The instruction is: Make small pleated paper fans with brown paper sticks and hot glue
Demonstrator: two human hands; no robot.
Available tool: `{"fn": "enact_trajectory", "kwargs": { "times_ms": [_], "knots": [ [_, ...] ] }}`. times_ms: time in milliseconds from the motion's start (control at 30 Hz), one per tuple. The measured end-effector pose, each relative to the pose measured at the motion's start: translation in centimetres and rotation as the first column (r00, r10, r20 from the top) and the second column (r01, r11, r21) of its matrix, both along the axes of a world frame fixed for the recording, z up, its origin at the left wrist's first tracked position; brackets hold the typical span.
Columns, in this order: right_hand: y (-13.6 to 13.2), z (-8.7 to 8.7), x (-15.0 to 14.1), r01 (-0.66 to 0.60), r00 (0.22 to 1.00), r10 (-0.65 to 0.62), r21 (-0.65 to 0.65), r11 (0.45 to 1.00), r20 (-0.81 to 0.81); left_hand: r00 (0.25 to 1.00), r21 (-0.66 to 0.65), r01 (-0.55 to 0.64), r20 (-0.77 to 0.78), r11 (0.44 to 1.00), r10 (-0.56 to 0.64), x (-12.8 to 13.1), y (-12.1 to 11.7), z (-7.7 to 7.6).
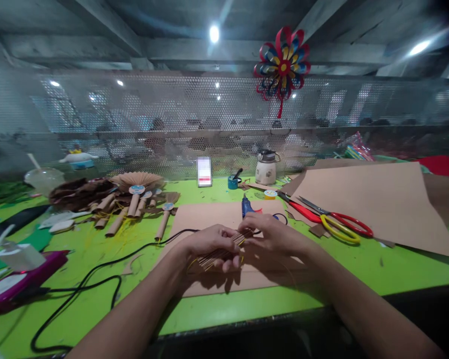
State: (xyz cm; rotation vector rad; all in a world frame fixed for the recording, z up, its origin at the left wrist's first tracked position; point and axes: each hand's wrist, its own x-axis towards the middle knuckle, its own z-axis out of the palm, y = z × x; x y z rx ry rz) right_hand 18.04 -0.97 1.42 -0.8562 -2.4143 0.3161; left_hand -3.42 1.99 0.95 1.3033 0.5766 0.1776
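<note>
Your left hand (220,245) grips the pleated paper (209,259) above the brown sheet (189,214) on the bench (224,316); your right hand (265,230) pinches its far end. It looks light, stiff along its folds, easily crushed; hold it along the pleats.

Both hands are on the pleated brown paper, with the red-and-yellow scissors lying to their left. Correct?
Wrong side: the head view shows the scissors to their right. Left hand and right hand are on the pleated brown paper.
</note>
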Motion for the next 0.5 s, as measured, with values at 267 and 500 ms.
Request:
{"fn": "enact_trajectory", "kwargs": {
  "times_ms": [267,500],
  "knots": [
    [0.0,-0.1,-0.3,-0.089,0.991,0.084,-0.049,0.995,-0.1,0.993,-0.041,0.114,0.005,0.993,-0.114,-0.8,0.0,0.9],
    [0.6,0.3,0.1,0.007,0.978,-0.026,-0.09,0.996,-0.209,0.888,-0.048,-0.449,0.089,0.892,0.451,-2.0,1.7,0.9]
  ]
}}
